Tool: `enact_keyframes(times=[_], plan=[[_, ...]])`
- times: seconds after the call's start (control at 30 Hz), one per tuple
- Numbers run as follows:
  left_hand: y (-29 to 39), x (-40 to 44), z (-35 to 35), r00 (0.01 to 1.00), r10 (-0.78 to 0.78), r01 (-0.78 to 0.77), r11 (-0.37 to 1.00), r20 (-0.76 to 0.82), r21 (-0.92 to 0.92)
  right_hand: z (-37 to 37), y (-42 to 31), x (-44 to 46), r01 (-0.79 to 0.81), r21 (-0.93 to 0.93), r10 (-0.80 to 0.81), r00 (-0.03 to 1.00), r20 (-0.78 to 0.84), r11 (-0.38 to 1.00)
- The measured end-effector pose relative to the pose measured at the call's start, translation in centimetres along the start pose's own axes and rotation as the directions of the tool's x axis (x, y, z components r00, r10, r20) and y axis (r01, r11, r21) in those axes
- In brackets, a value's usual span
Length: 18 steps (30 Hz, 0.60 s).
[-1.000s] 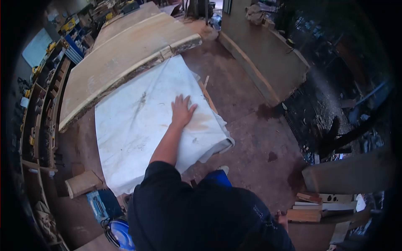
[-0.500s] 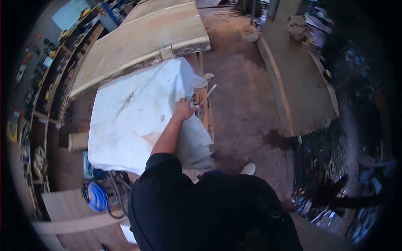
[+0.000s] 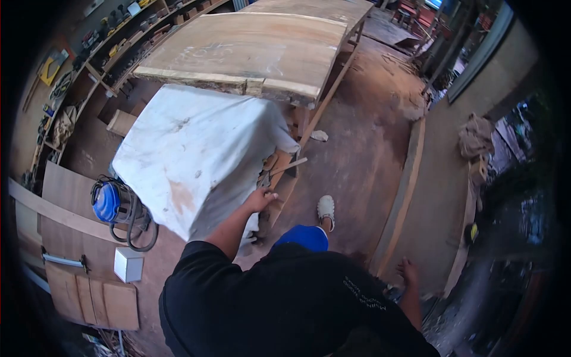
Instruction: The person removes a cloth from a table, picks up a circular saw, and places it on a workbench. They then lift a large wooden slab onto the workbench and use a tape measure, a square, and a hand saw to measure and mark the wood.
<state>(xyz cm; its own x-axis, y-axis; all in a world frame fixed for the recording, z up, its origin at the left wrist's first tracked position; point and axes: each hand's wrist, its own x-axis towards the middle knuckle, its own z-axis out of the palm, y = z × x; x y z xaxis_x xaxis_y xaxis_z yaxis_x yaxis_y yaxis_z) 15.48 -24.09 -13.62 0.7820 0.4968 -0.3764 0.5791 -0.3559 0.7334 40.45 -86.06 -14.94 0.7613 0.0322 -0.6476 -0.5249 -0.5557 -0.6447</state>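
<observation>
A stained white cloth (image 3: 178,143) drapes over a bulky shape, its near corner hanging toward the floor. Just past the cloth's right edge is my left hand (image 3: 260,200), fingers loosely bent and apart, with nothing visible in them. Close beyond that hand, wooden pieces on a low shelf show from under the cloth, and a thin wooden stick (image 3: 289,166) juts out. My right hand (image 3: 408,271) hangs low on the right, fingers slightly spread and holding nothing, in front of the large slab (image 3: 440,196).
Behind the cloth lies a wide wooden slab (image 3: 250,50) with a rough edge. A blue shop vacuum (image 3: 107,202) with a hose stands at left, near a white box (image 3: 128,265) and wood panels (image 3: 89,297). Shelves (image 3: 125,44) of tools line the back left.
My left hand has come off the cloth's top and toward me past its right edge. My right hand has come into view. The view has swung, and I have stepped along the floor.
</observation>
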Motion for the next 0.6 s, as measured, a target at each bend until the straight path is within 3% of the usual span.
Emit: enact_keyframes(times=[0.03,0.1,0.17,0.23,0.3,0.33,0.4,0.43,0.5,0.6], plan=[[0.7,1.9,0.9,0.996,-0.042,0.053,0.990,0.079,-0.134,0.8,-2.4,2.4,0.009,-0.011,-0.009,1.000,0.009,1.000],[2.6,5.9,3.8,0.995,-0.084,0.092,0.984,0.062,-0.152,2.3,-7.8,7.0,0.067,-0.100,-0.047,0.981,0.189,0.993],[4.5,12.1,5.0,0.983,-0.142,0.149,0.987,0.114,-0.058,3.3,-13.2,10.4,0.064,-0.177,-0.028,0.980,0.199,0.982],[5.2,18.1,6.3,0.984,-0.063,0.123,0.914,0.164,-0.387,3.6,-16.6,13.6,0.027,-0.269,0.032,0.976,0.214,0.963],[12.3,19.0,3.8,0.958,-0.147,0.285,0.564,0.246,-0.775,2.7,-20.2,18.5,0.015,-0.223,0.047,0.961,0.272,0.975],[14.5,19.8,3.0,0.962,-0.167,0.273,0.547,0.217,-0.791,2.5,-22.1,20.5,0.039,-0.246,0.038,0.954,0.299,0.968],[17.7,21.4,1.5,0.992,-0.109,0.080,0.214,0.058,-0.974,2.6,-26.8,24.5,-0.067,-0.234,0.138,0.943,0.302,0.970],[19.2,22.1,0.9,0.990,-0.136,0.048,0.199,0.021,-0.979,3.2,-29.1,26.8,-0.038,-0.263,0.127,0.935,0.332,0.964],[21.2,23.6,0.1,0.963,-0.259,-0.091,-0.035,-0.079,-0.995,5.0,-34.7,29.4,0.037,-0.315,0.083,0.930,0.358,0.948],[21.8,26.3,-0.2,0.929,-0.339,-0.224,-0.189,-0.151,-0.956,9.4,-44.3,35.2,0.172,-0.433,0.051,0.888,0.457,0.885]])
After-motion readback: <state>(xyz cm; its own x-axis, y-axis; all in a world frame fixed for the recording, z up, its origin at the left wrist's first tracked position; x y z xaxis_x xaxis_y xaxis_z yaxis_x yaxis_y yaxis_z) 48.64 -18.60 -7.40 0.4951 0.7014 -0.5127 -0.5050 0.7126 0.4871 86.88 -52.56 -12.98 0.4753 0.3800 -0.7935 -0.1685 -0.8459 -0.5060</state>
